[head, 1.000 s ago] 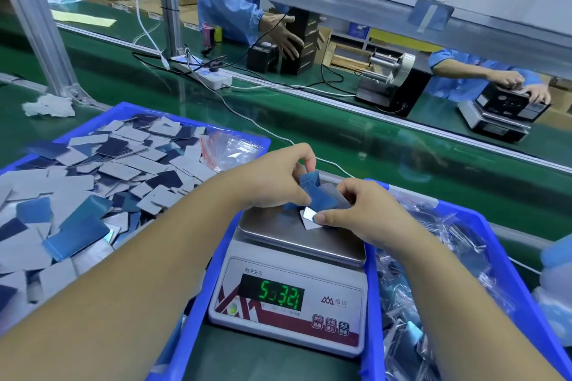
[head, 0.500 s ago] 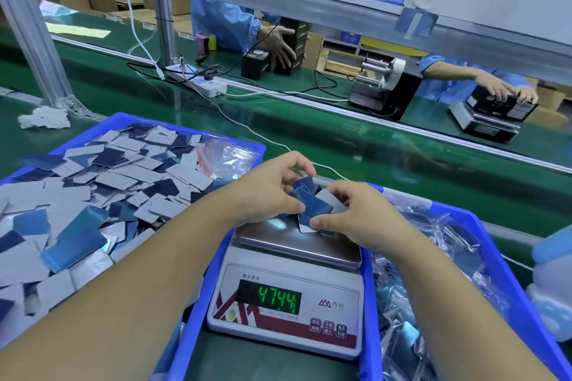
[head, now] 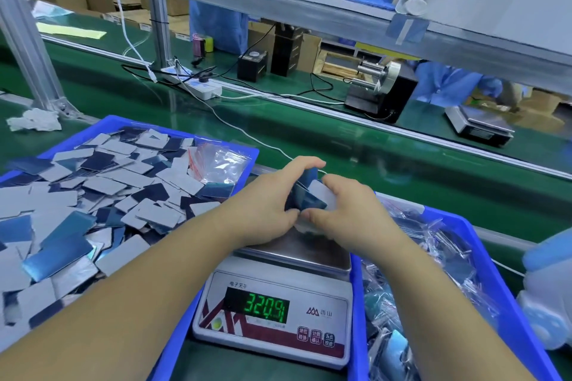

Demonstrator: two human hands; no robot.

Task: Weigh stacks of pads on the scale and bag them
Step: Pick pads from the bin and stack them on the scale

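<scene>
Both hands close on one stack of pads [head: 305, 195] above the scale [head: 278, 300] pan: left hand [head: 272, 198] grip wraps its left side, right hand [head: 346, 207] grip pinches its right; loose pads fill the blue bin [head: 241, 150] further left

Bright, even overhead lighting; glare on the green belt [head: 356, 145] beyond the hands; wide-angle bending at edges (far background softly blurred).

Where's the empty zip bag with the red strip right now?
The zip bag lies in the back right corner of the left blue bin, on the loose pads, just left of the left hand.
</scene>
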